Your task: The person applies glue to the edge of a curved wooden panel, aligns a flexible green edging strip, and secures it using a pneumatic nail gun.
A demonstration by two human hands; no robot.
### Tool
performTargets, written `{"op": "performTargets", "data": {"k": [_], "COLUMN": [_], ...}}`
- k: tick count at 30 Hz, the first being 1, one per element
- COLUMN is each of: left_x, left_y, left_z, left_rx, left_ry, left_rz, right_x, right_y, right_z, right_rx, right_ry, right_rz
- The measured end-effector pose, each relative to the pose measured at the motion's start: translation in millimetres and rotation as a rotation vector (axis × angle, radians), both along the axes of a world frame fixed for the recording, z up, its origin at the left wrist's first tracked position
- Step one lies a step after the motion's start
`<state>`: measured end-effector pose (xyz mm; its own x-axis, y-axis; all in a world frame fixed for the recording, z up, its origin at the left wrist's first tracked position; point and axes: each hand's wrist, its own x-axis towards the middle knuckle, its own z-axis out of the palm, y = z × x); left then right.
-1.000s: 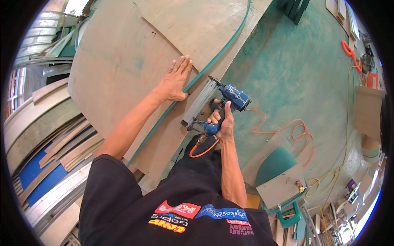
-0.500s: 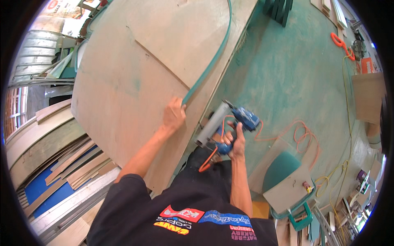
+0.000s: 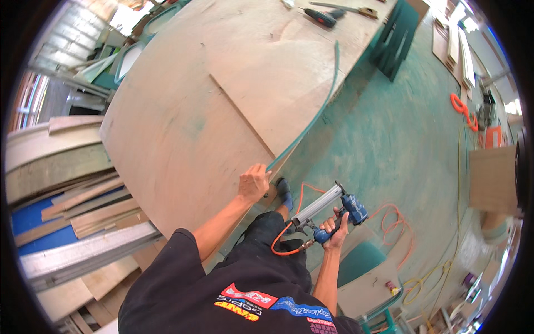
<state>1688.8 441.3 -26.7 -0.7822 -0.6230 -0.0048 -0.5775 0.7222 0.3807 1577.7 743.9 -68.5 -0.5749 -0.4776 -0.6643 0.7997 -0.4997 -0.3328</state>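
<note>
My left hand (image 3: pixel 254 182) is closed on the near end of a thin teal edging strip (image 3: pixel 309 129). The strip bends along the rounded edge of a thin wooden panel (image 3: pixel 278 83), which lies on a larger wooden sheet (image 3: pixel 172 145). In my right hand (image 3: pixel 337 231) is a blue and grey air nail gun (image 3: pixel 355 209), gripped by its handle. It is off the work, above the floor to the right of my legs, with its long grey magazine slanting down to the left. An orange air hose (image 3: pixel 281 250) runs from its handle base.
A cordless drill (image 3: pixel 320 18) lies at the worktop's far end. Stacked wood strips (image 3: pixel 100 217) and a metal beam (image 3: pixel 89 245) stand at left. Green slatted pieces (image 3: pixel 396 44) lean far right of the worktop. A green chair (image 3: pixel 361 261) carries a board; hoses trail across the floor.
The nail gun has moved right and away from the worktop edge, turning with my right hand. My left hand still grips the strip's end. My view has shifted, showing more of the far worktop.
</note>
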Motion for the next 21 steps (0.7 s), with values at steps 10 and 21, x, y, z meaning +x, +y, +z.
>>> {"op": "performTargets", "data": {"k": [10,21], "left_x": [-42,-29], "left_y": [39,89], "left_z": [-14,-40], "left_rx": [0.014,0.031], "left_ry": [0.157,0.183], "left_rz": [0.002,0.083], "right_x": [-3,-67], "right_y": [2,20], "right_z": [-6,-3], "right_rx": [-0.042,-0.072], "right_ry": [0.04,0.127], "right_rz": [0.106,0.113]}}
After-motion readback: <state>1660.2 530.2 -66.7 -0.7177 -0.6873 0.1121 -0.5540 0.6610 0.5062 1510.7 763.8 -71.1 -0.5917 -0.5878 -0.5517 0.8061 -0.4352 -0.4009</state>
